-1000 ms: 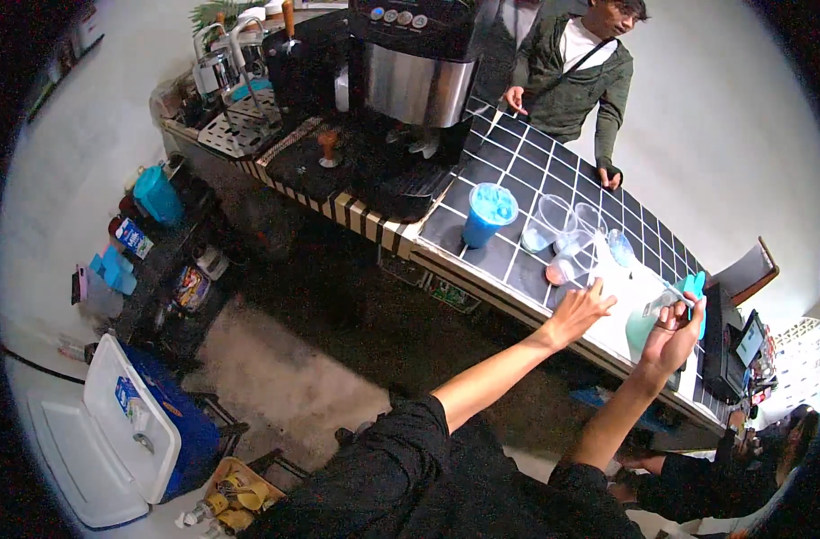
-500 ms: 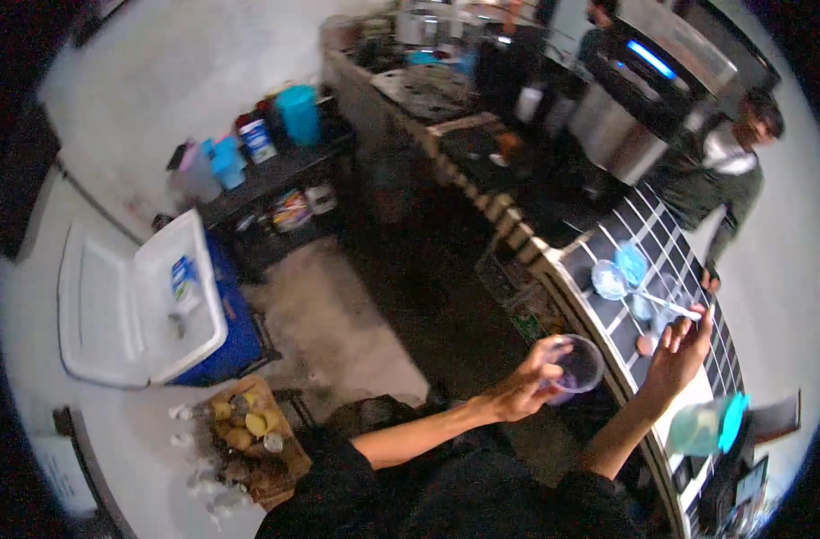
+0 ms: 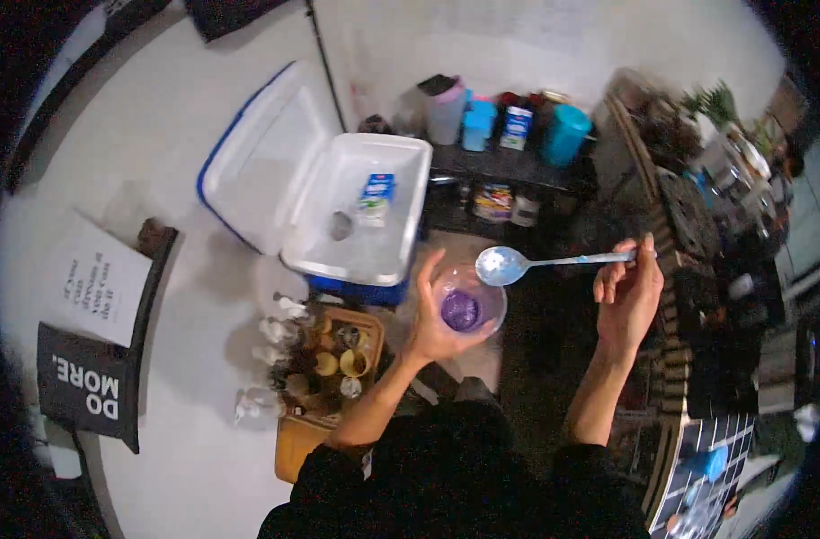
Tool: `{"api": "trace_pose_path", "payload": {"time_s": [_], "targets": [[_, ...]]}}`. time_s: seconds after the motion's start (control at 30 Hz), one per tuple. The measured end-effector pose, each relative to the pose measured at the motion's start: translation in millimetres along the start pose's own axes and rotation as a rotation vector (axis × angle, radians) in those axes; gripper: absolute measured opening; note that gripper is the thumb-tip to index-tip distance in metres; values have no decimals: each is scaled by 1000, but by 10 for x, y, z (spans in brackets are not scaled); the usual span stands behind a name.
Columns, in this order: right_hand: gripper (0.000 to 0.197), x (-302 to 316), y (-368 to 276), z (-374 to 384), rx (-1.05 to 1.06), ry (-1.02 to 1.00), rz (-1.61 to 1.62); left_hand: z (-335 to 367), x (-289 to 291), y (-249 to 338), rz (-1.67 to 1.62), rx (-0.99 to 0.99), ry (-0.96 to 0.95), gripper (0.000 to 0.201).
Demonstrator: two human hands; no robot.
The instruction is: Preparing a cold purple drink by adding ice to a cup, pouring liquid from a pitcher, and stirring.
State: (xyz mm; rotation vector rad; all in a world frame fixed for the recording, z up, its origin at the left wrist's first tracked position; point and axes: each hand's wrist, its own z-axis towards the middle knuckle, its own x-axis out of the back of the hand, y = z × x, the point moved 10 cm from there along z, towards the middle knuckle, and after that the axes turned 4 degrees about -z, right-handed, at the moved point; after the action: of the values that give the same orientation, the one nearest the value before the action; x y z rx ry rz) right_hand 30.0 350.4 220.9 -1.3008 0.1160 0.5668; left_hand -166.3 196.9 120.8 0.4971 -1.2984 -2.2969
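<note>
My left hand (image 3: 425,331) is wrapped round a clear plastic cup (image 3: 475,282) with something purple in its bottom. Between the fingers and thumb of my right hand (image 3: 627,310) is the end of a long-handled spoon (image 3: 501,266). The spoon lies nearly level, its wet, bluish-white bowl beside the cup's rim and partly over it in this view. Ahead and left stands an open cooler (image 3: 416,202), white inside and blue outside. A blue-and-white carton (image 3: 376,199) and a small greyish thing I cannot make out lie inside it.
A black shelf (image 3: 527,168) holds containers and a teal tumbler (image 3: 567,135). Left of my forearm is a wooden tray (image 3: 374,325) of small items near white figurines (image 3: 257,404). A counter (image 3: 666,467) runs along the right; another person's hand (image 3: 730,508) shows there.
The view has swung left toward the cooler. The spoon, earlier over the counter by my right hand, is now held beside the cup. My left hand has kept the cup.
</note>
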Motion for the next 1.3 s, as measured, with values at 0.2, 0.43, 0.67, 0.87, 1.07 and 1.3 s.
{"api": "trace_pose_path", "payload": {"time_s": [0.2,0.43,0.67,0.87,1.07,1.3], "targets": [[44,-1276,705,531,-74,-308,-99,439,972,-235,200,90,97,87],[20,-2735,1362,721,321,-1151,-459,881,1582,-591,421,120,309,75],[14,-3443,2178,873,387,-1532,-349,1251,1750,-977,649,104,497,72],[30,-3315,3438,923,-265,-2043,-464,1029,1752,-1471,892,284,656,69],[30,-3374,5506,1158,-127,-1675,-527,477,1754,-1567,940,403,1029,67],[44,-3760,6496,-315,320,-1617,-1078,-98,1802,-1553,883,407,1319,71]]}}
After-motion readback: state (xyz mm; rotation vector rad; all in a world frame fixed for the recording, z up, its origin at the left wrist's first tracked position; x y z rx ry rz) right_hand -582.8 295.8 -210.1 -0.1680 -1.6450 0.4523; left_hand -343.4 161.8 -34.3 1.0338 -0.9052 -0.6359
